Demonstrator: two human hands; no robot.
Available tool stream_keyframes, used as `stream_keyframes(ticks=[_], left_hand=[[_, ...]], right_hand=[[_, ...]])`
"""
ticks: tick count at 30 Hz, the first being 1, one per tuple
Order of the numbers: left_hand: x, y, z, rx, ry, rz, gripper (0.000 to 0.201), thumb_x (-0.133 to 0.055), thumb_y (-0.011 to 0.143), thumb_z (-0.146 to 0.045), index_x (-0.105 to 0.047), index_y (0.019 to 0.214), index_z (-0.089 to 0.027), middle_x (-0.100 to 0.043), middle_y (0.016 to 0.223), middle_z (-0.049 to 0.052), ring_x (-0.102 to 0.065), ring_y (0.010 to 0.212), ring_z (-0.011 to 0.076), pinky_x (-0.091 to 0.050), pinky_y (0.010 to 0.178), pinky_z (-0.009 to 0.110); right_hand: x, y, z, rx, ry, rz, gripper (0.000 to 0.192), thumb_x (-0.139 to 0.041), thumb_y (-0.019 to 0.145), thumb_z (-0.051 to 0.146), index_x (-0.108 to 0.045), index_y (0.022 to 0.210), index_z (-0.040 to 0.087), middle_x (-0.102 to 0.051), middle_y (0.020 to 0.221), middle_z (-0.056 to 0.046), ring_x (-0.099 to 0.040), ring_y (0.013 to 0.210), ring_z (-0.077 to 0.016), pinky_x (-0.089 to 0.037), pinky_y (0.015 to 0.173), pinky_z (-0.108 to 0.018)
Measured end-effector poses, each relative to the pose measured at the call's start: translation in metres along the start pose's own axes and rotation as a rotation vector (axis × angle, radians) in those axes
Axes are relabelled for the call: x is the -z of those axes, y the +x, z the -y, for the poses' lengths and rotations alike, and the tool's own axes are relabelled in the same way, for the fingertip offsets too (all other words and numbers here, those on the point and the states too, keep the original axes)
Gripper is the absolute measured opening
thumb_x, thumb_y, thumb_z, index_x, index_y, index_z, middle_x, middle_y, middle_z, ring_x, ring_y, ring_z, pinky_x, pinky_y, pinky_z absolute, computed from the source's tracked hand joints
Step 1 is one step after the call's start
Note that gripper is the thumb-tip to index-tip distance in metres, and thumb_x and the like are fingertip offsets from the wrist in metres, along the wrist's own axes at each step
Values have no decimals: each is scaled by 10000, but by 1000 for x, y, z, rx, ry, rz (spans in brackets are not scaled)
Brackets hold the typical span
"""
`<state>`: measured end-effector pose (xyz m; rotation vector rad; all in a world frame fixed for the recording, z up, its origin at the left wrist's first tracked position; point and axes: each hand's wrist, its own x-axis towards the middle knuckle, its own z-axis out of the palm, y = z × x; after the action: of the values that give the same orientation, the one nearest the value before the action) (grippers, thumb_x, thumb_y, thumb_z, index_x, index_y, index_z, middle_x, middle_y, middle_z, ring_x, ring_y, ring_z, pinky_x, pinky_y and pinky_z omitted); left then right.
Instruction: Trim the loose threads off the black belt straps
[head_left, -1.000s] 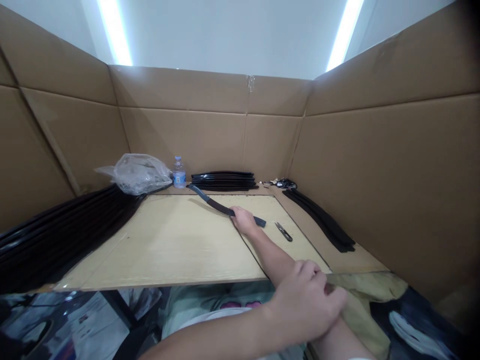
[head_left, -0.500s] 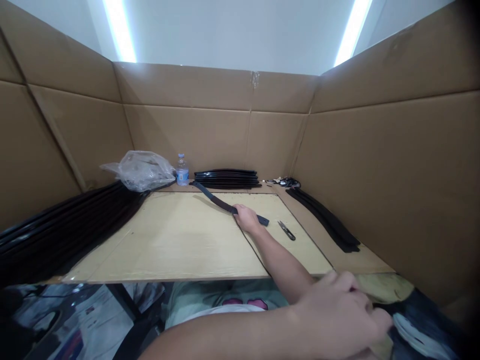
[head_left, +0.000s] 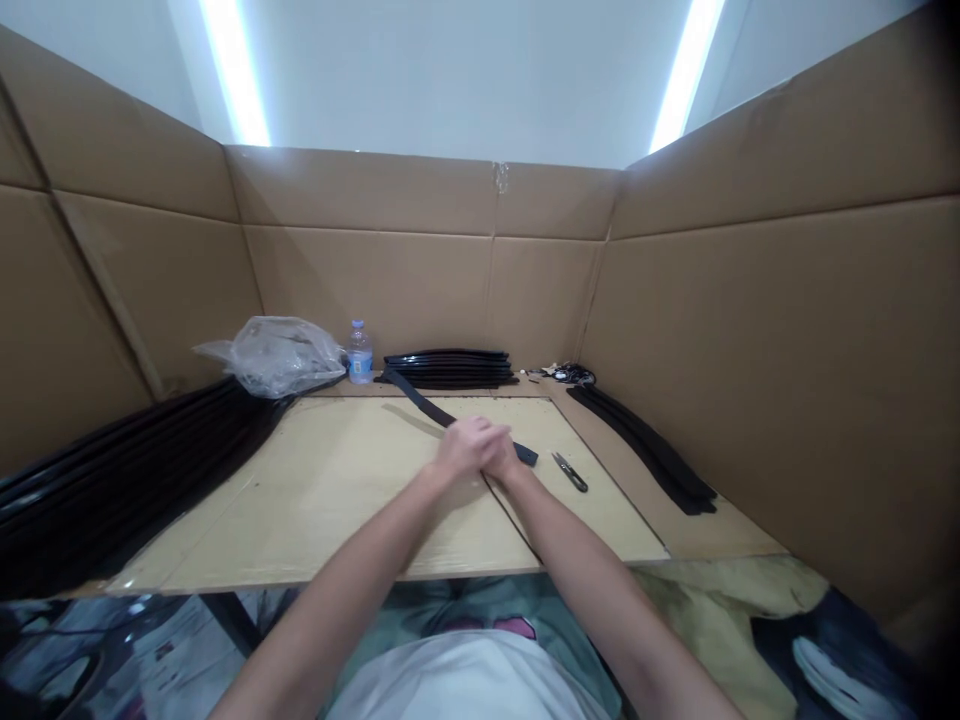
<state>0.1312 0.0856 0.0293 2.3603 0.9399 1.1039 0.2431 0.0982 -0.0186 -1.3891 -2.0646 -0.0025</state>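
Observation:
A long, slightly curved black strip point(head_left: 429, 406) lies slantwise over the pale board, its right end showing past my hands. My right hand point(head_left: 504, 458) is closed around the strip near that end. My left hand point(head_left: 469, 446) is closed too, over the strip and against my right hand; what its fingers hold is hidden. From beneath the hands a thin dark cord point(head_left: 511, 512) runs down to the board's front edge. Black thread snips point(head_left: 570, 472) lie on the board to the right of my hands.
Black strips are stacked at the back point(head_left: 450, 370), with more at left point(head_left: 135, 470) and right point(head_left: 645, 450). A clear plastic bag point(head_left: 285, 355) and a water bottle point(head_left: 360, 355) stand back left. Tangled dark bits point(head_left: 574, 374) lie back right. Cardboard walls point(head_left: 375, 280) enclose the table.
My left hand has moved from the far lower right, where its arm crossed my body, to the strip beside my right hand. My right hand keeps its hold.

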Motion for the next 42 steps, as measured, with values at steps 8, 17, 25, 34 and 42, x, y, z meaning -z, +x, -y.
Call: stream_keyframes(ticks=[8,17,25,34,42], left_hand=[[30,-28,86,276,-144,-20,108,-620,684,-212,-715,706,-165,-517,484,-21,-439,512,133,-373,610,271],[15,-22,88,383,-626,-75,349,-708,653,-291,-636,944,-112,-655,883,84,-579,762,155,-437,692,264],[14,-27,80,418,-836,-73,408,-760,613,-310,-652,951,-109,-659,861,88,-537,657,114,-365,569,221],[17,-26,78,457,-911,-69,359,-760,607,-268,-674,930,-138,-660,906,89,-588,724,133,-406,607,223],[15,-25,85,445,-862,-191,397,-819,545,-286,-679,873,-112,-675,794,63,-552,653,122,-374,587,235]], right_hand=[[3,14,-8,-53,2,-7,313,-511,871,199,-536,1182,186,-629,1117,-95,-575,1041,-221,-429,898,-330],[4,10,7,68,97,-67,371,-459,865,185,-491,1235,192,-596,1190,-79,-550,1060,-210,-421,913,-320],[9,6,15,125,148,-85,401,-461,847,161,-496,1244,203,-592,1182,-83,-542,1064,-215,-425,913,-340],[7,7,12,133,156,-91,388,-459,855,170,-493,1241,187,-590,1184,-87,-545,1064,-213,-426,920,-329],[6,6,14,144,161,-80,372,-465,867,192,-504,1237,206,-596,1188,-74,-559,1056,-207,-434,910,-320]])
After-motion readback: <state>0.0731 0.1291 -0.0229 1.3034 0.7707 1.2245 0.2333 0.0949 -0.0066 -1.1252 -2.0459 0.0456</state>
